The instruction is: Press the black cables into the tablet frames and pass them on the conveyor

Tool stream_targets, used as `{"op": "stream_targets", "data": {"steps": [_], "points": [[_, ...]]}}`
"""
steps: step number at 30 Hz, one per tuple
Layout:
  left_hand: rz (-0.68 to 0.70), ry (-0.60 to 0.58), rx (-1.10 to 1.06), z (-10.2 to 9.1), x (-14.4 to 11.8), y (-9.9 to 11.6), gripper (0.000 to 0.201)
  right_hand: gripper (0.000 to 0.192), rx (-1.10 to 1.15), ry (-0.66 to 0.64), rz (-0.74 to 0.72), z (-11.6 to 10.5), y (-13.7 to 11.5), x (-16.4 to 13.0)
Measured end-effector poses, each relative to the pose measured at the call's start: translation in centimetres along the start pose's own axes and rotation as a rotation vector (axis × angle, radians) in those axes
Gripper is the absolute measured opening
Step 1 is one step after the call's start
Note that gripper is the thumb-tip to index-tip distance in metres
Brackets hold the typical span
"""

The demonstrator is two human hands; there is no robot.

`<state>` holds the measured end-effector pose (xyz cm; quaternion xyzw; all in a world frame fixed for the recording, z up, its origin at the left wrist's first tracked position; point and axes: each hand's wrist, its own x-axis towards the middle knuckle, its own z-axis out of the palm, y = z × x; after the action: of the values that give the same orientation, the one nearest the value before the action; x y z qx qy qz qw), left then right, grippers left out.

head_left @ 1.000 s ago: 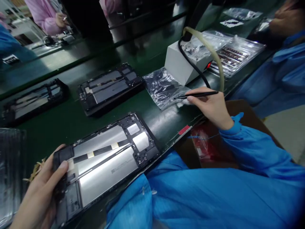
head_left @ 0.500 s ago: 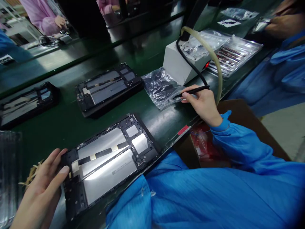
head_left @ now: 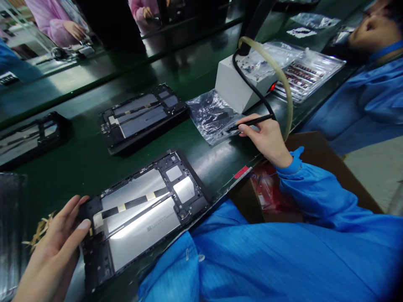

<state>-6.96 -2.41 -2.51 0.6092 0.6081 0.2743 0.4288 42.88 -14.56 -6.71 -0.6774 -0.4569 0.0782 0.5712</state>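
Clear plastic trays (head_left: 10, 235), ribbed and shiny, sit at the far left edge, cut off by the view. Just above them on the dark green bench (head_left: 78, 167) there's a black-framed, opened-up flat device (head_left: 28, 136), also partly out of view. Some straw-coloured scraps (head_left: 40, 230) stick out behind my left hand (head_left: 55, 247), which has its thumb and fingers spread around the left end of the main piece: a flat black tablet-like unit (head_left: 141, 214) with its back open, silver panels and a dark ribbon strip showing. It lies flat near the bench edge, right in front of me. Can't tell if that hand really grips it or just rests there.

Behind it is a similar black open unit (head_left: 141, 113) with greyer panels. Moving right, a crinkly clear plastic bag (head_left: 212, 113) lies flat, and slim black tweezers (head_left: 258, 120) point down at it, pinched between thumb and fingers of my right hand (head_left: 267, 138). Can't make out what's at the tips. Next to the bag is a white angular box (head_left: 231, 82) with a red-lit switch (head_left: 272, 87), then a clear compartmented tray (head_left: 327, 69) beyond.
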Motion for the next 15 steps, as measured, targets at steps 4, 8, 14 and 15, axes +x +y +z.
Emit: {"op": "stream_targets", "data": {"steps": [4, 8, 14, 15], "points": [[0.024, 0.02, -0.034, 0.2, 0.1, -0.2, 0.065, 0.029, 0.031, 0.007, 0.007, 0.0, 0.0, 0.0], [0.02, 0.012, -0.011, 0.3, -0.1, 0.3, 0.063, 0.026, 0.037, 0.016, -0.007, 0.1, 0.0, -0.1], [-0.014, -0.041, 0.067, 0.2, -0.3, 1.0, 0.059, 0.025, -0.025, -0.019, -0.06, 0.1, -0.3, -0.2], [-0.016, -0.039, 0.068, 0.1, -0.2, 0.9, 0.058, 0.027, -0.038, -0.023, -0.06, 0.0, -0.2, -0.2]]}}
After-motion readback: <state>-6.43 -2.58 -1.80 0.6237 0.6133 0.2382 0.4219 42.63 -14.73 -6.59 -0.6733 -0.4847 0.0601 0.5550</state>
